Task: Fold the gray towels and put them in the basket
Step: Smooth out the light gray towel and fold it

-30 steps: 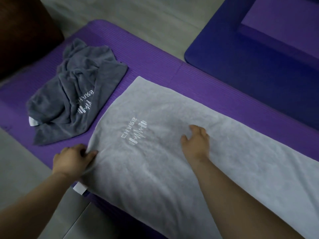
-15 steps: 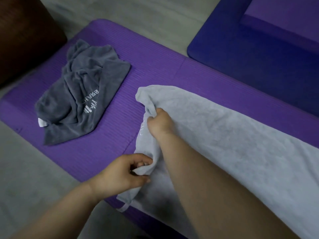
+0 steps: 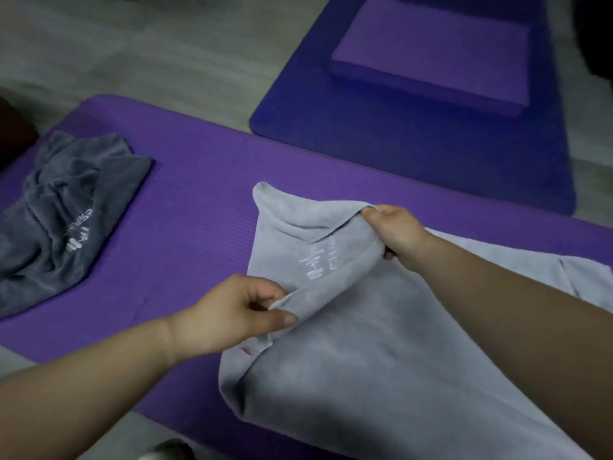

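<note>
A light gray towel [image 3: 365, 376] with white lettering lies across the right half of a purple mat [image 3: 199, 200]. Its left end is lifted off the mat and drawn over toward the right. My left hand [image 3: 232, 313] pinches the near corner of that end between thumb and fingers. My right hand [image 3: 394, 230] grips the far corner, raised above the towel. A crumpled dark gray towel [image 3: 63, 220] with white lettering lies on the mat's left end. No basket is in view.
A dark blue mat [image 3: 414, 147] lies on the floor beyond, with a purple foam block [image 3: 431, 58] on it. A dark brown object [image 3: 13, 134] sits at the left edge. Gray floor [image 3: 132, 44] surrounds the mats.
The light towel lay flat with both hands on it. Both hands took its left corners and carried that end up and to the right, baring the mat between the two towels.
</note>
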